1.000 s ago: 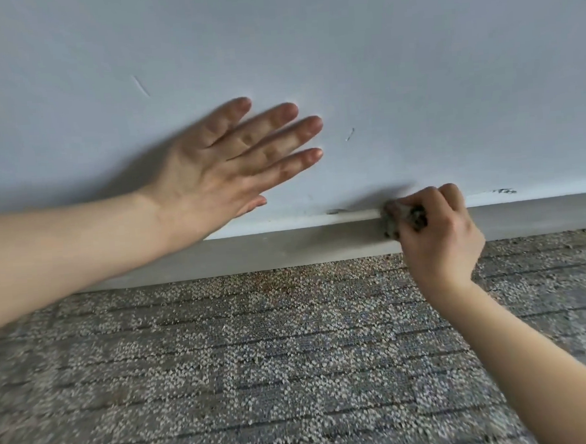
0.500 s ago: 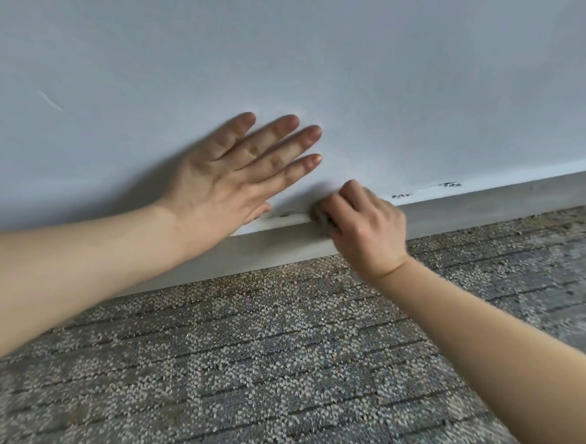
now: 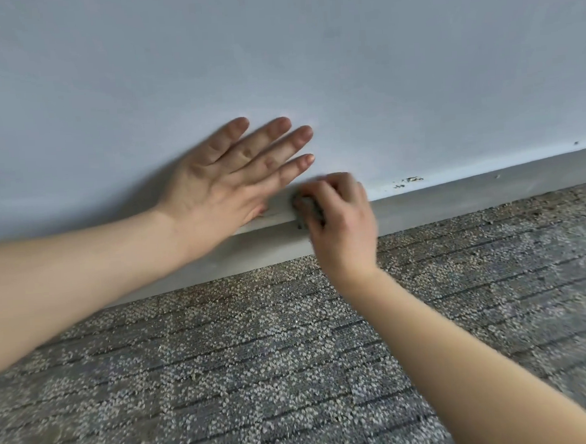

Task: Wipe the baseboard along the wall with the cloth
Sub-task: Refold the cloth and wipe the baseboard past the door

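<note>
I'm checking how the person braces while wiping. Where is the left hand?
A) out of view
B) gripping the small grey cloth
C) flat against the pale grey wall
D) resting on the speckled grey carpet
C: the left hand lies with straight fingers against the pale grey wall, while the right hand grips the small grey cloth at the grey baseboard.

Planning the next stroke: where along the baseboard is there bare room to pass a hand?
Free: the baseboard right of the right hand, between wall and carpet, out to the frame edge. Crowded: just left of the cloth, where the left hand lies flat on the wall, close beside it.
</note>
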